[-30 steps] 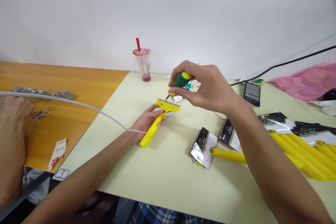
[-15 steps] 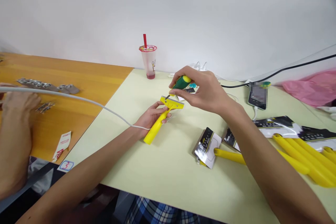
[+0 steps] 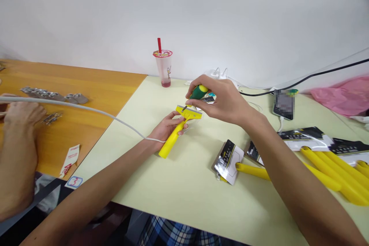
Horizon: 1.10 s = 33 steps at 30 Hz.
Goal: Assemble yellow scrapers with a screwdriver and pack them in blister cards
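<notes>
A yellow scraper (image 3: 173,140) with a wide flat head is held at its neck by my left hand (image 3: 165,128), its handle slanting down towards me. My right hand (image 3: 223,98) is closed around the green and yellow handle of a screwdriver (image 3: 198,92). The screwdriver's tip meets the left screw on the scraper head; a second screw shows on the right of the head. A grey cable runs across to my left wrist. Both hands are above the pale table (image 3: 184,192).
Packaging cards (image 3: 229,161) and yellow scraper handles (image 3: 331,169) lie at the right. Behind stand a cup with a red straw (image 3: 163,67) and a phone (image 3: 284,103) on a cable. On the orange table at left are another person's hand (image 3: 24,113) and metal parts (image 3: 43,94).
The screwdriver handle has turned and shifted slightly to the left within my right fingers. My left hand and the scraper stay nearly where they were.
</notes>
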Tool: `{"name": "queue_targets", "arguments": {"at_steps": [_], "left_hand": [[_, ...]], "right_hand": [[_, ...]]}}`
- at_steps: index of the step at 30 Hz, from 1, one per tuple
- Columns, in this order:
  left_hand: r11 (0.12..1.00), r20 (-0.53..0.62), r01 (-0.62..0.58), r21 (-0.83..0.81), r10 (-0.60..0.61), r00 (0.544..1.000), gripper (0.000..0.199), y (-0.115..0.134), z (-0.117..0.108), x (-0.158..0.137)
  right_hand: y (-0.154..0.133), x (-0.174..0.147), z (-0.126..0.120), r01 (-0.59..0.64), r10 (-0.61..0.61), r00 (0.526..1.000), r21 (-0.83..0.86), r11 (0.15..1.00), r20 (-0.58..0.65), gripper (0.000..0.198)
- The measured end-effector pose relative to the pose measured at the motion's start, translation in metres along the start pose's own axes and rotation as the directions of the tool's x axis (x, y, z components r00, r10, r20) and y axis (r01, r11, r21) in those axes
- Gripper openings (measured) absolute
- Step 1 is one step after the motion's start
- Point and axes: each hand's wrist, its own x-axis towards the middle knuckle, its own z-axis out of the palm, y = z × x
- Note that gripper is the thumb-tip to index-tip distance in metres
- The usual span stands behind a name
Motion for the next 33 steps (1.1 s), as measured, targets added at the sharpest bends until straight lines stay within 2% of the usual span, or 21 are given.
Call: {"name": "queue_targets", "arguments": {"at_steps": [15,24,28,33], "left_hand": [[0.999,-0.008,-0.006,0.038,0.006,1.000,0.042,-0.003,-0.002,0.000],[0.999,0.002,-0.012,0.047,0.012,1.000,0.043,-0.005,-0.005,0.002],[1.000,0.005,-0.003,0.029,0.003,1.000,0.041,-0.004,-0.003,0.001],[1.000,-0.009,0.000,0.002,0.000,1.000,0.038,-0.005,-0.005,0.003]], "right_hand": [[0.001,0.000,0.004,0.035,-0.035,0.999,-0.019,0.999,0.010,0.020],[0.000,0.001,0.012,0.024,-0.025,0.999,-0.044,0.999,-0.028,0.026],[0.001,0.001,0.017,0.009,-0.009,1.000,-0.036,0.999,-0.010,0.026],[0.000,0.002,0.018,0.064,-0.065,0.998,0.018,0.998,0.026,0.024]]}}
